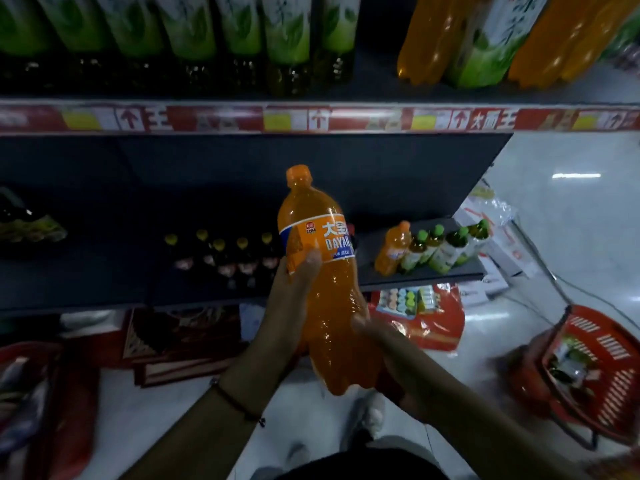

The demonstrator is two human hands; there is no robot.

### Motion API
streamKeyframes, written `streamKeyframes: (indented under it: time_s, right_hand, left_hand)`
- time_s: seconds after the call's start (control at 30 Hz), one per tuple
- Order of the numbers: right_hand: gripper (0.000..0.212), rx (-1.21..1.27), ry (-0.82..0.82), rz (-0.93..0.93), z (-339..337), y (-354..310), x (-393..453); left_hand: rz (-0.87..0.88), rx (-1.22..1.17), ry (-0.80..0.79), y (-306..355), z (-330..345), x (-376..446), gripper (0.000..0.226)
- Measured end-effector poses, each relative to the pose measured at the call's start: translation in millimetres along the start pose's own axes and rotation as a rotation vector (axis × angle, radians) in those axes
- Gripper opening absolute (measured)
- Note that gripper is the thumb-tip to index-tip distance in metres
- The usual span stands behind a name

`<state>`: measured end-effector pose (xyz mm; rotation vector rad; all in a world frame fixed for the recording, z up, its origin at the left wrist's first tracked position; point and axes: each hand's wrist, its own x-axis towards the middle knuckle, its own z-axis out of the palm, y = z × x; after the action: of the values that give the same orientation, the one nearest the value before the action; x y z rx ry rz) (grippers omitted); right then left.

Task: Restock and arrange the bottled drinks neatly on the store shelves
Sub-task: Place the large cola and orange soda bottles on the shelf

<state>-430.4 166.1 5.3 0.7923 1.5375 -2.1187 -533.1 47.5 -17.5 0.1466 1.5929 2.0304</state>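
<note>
A large orange soda bottle (323,271) with an orange cap and an orange and white label is held upright in front of the dark lower shelf (207,282). My left hand (292,299) grips its left side just below the label, thumb on the label. My right hand (384,355) wraps round the lower right of the bottle near its base. On the lower shelf's right end stand a small orange bottle (393,252) and several green-capped tea bottles (446,247). Dark bottles with yellow caps (225,258) stand behind the held bottle.
The upper shelf (311,119) carries green tea bottles (194,26) and big orange bottles (429,36). A red shopping basket (595,372) sits on the white floor at right. Red packages (426,317) and boxes (180,341) lie under the lower shelf.
</note>
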Motion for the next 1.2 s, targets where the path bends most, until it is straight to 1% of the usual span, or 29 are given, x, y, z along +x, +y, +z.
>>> streamKeyframes:
  time_s: [0.03, 0.07, 0.1, 0.13, 0.2, 0.23, 0.27, 0.33, 0.43, 0.53, 0.57, 0.6, 0.67, 0.7, 0.77, 0.87, 0.97, 1.03, 1.13, 1.2]
  right_hand:
    - [0.036, -0.057, -0.011, -0.009, 2.0, 5.3, 2.8]
    - [0.04, -0.115, 0.011, 0.006, 3.1, 13.1, 5.8]
    - [0.047, -0.182, 0.021, -0.015, 9.4, 20.6, 7.7]
    - [0.055, -0.241, 0.044, -0.023, 12.6, 28.7, 9.9]
    - [0.066, -0.351, 0.078, -0.041, 12.9, 44.4, 14.4]
    - [0.069, -0.409, 0.103, -0.054, 15.9, 49.3, 14.4]
    - [0.072, -0.467, 0.126, -0.05, 18.1, 55.1, 14.6]
    - [0.083, -0.546, 0.155, -0.032, 19.5, 63.8, 15.1]
    - [0.096, -0.632, 0.155, 0.014, 17.3, 74.6, 18.4]
    - [0.122, -0.654, 0.127, 0.107, 12.4, 85.1, 22.8]
    - [0.123, -0.661, 0.112, 0.129, 11.5, 89.0, 25.3]
    - [0.117, -0.663, 0.095, 0.14, 11.0, 92.8, 28.2]
    - [0.094, -0.639, 0.073, 0.142, 9.0, 99.5, 32.5]
    - [0.086, -0.626, 0.067, 0.143, 6.9, 101.9, 34.3]
    - [0.078, -0.602, 0.06, 0.142, 1.4, 105.1, 37.9]
    - [0.079, -0.587, 0.053, 0.133, -9.6, 107.9, 41.8]
    - [0.082, -0.56, 0.072, 0.111, -29.1, 108.0, 44.5]
    - [0.079, -0.538, 0.084, 0.098, -44.4, 108.3, 46.2]
    - [0.089, -0.496, 0.093, 0.081, -74.5, 109.9, 45.9]
    - [0.092, -0.506, 0.096, 0.069, -96.2, 108.8, 46.7]
  left_hand:
    - [-0.01, 0.012, 0.004, -1.2, -3.2, -3.6, 0.079]
    - [-0.011, 0.001, 0.003, -5.7, -11.3, -6.0, 0.066]
    - [-0.023, -0.024, 0.017, -8.7, -18.5, -10.9, 0.05]
    - [-0.048, -0.058, 0.034, -13.4, -26.5, -13.8, 0.041]
    - [-0.136, -0.124, 0.11, -25.9, -39.2, -15.5, 0.034]
    - [-0.184, -0.169, 0.127, -29.8, -42.7, -18.6, 0.032]
    - [-0.229, -0.215, 0.143, -36.9, -46.8, -21.0, 0.034]
    - [-0.295, -0.281, 0.178, -49.3, -51.3, -26.0, 0.044]
    - [-0.38, -0.38, 0.203, -66.5, -56.6, -32.6, 0.045]
    - [-0.409, -0.414, 0.213, -82.6, -62.6, -38.5, 0.046]
    - [-0.399, -0.404, 0.218, -86.6, -64.0, -40.7, 0.05]
    - [-0.386, -0.39, 0.227, -90.6, -65.1, -42.5, 0.055]
    - [-0.362, -0.335, 0.232, -99.2, -68.1, -43.7, 0.057]
    - [-0.354, -0.295, 0.226, -101.6, -68.8, -43.4, 0.057]
    - [-0.345, -0.217, 0.19, -106.1, -69.4, -40.5, 0.061]
    - [-0.325, -0.102, 0.125, -109.1, -65.3, -34.8, 0.06]
    - [-0.32, 0.002, 0.094, -110.9, -52.9, -24.3, 0.057]
    - [-0.325, 0.063, 0.085, -112.6, -41.8, -16.7, 0.057]
    - [-0.339, 0.139, 0.075, -117.6, -15.9, -2.8, 0.052]
    - [-0.36, 0.168, 0.09, -120.5, 2.5, 7.4, 0.052]
